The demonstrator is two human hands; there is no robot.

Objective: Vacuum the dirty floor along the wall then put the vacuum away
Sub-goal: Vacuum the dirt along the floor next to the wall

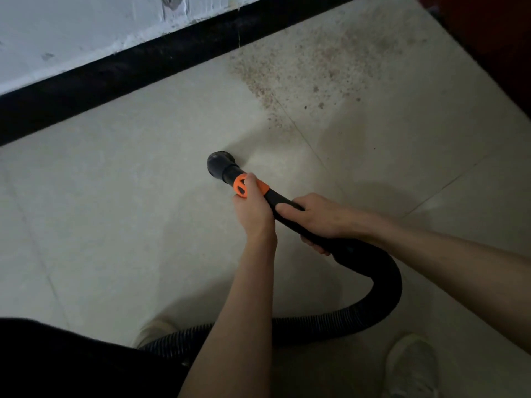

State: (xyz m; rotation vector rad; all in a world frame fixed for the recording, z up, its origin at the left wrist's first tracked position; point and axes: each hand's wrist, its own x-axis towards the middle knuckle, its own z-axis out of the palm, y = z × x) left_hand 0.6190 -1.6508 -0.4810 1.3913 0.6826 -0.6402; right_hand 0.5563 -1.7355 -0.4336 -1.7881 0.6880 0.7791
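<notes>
Wall (71, 33), pale and scuffed, is running along the far left, well beyond the gripped wand, with a black baseboard (115, 73) sitting under it and meeting the tiled floor (115, 196). Just ahead of the forward grip, the round black nozzle (221, 165) is pointing down at the tile, apart from the baseboard. The left hand (253, 208) is wrapping its curled fingers around the orange collar (244, 186) right behind that nozzle. Immediately behind it on the same black wand (275, 201), the right hand (319, 219) is gripping the tube from above, fingers curling under it. Beyond both grips, up and to the right, a patch of brownish grit (301, 70) is lying scattered over the tile near the baseboard, well apart from the nozzle. Behind the right hand's grip, the ribbed black hose (385, 282) is looping out to the right, then sweeping back low across the floor beneath the forearms. Below the grips, a light shoe (411, 366) is standing on the tile at the lower right.
</notes>
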